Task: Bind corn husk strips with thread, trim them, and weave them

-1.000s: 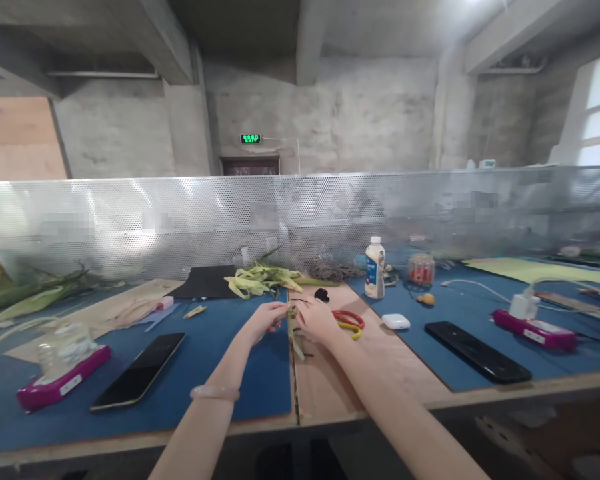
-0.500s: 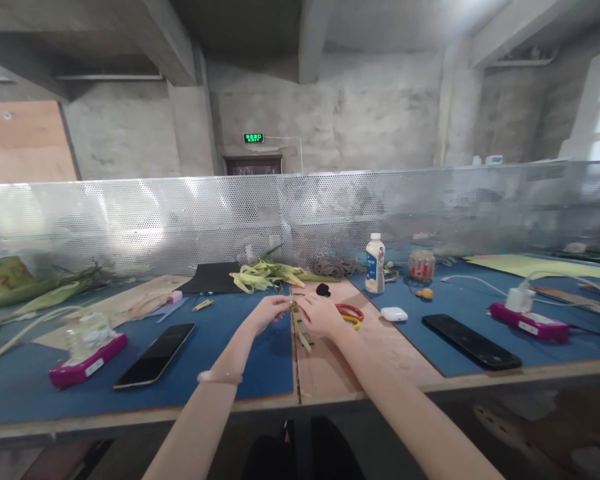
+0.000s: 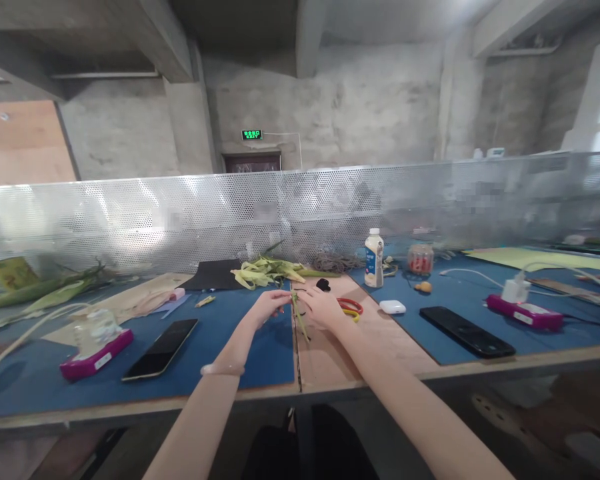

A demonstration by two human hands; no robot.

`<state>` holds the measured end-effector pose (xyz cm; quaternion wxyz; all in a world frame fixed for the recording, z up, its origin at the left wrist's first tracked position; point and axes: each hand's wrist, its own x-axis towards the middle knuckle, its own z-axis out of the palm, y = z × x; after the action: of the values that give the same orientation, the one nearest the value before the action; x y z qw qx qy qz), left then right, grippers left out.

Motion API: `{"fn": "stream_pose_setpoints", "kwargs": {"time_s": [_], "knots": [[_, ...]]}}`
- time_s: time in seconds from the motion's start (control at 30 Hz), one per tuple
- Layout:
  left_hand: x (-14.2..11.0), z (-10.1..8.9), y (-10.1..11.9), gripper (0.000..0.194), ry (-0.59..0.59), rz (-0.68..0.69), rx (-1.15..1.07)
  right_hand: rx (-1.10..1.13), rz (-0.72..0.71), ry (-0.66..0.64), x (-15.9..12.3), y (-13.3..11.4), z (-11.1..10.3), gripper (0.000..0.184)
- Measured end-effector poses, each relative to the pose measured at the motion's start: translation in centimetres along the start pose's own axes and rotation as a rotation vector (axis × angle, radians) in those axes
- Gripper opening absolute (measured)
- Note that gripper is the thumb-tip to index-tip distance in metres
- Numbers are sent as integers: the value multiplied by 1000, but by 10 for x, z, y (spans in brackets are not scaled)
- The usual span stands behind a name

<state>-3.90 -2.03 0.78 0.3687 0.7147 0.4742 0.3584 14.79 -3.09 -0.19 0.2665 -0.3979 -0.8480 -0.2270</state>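
Note:
My left hand (image 3: 269,307) and my right hand (image 3: 321,307) meet over the middle of the bench, fingers pinched on the upper end of a narrow green leaf strip (image 3: 301,323). The strip hangs down between them onto the brown board (image 3: 360,347). Just behind the hands lies a pile of pale green leaf strips (image 3: 266,272). Red-and-yellow scissors (image 3: 351,308) and a small black object (image 3: 323,285) lie right of my right hand.
A black phone (image 3: 161,348) and a pink box (image 3: 96,352) lie on the blue mat at left. A white bottle (image 3: 373,259), a jar (image 3: 420,259), a white earbud case (image 3: 393,307), another phone (image 3: 467,331) and a second pink box (image 3: 524,313) lie at right. A perforated metal screen (image 3: 180,220) closes the back.
Both hands stay together on the leaf strip with only small finger shifts. The camera has tilted, so the bench sits slightly higher and farther in view.

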Motion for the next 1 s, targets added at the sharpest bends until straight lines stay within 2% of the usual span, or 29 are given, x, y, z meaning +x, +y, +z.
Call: {"fn": "stream_pose_setpoints", "kwargs": {"time_s": [0.33,0.57,0.77,1.0], "knots": [[4,0,-8,29,-11,51,148,25,2,-15,-1,4,7,23],[2,2,-9,28,-47,139,364,-6,-22,19,0,11,18,21],[-2,0,-5,28,-28,174,586,-6,-11,72,2,16,24,20],[-1,6,6,27,14,186,756,16,47,103,5,21,21,18]]}}
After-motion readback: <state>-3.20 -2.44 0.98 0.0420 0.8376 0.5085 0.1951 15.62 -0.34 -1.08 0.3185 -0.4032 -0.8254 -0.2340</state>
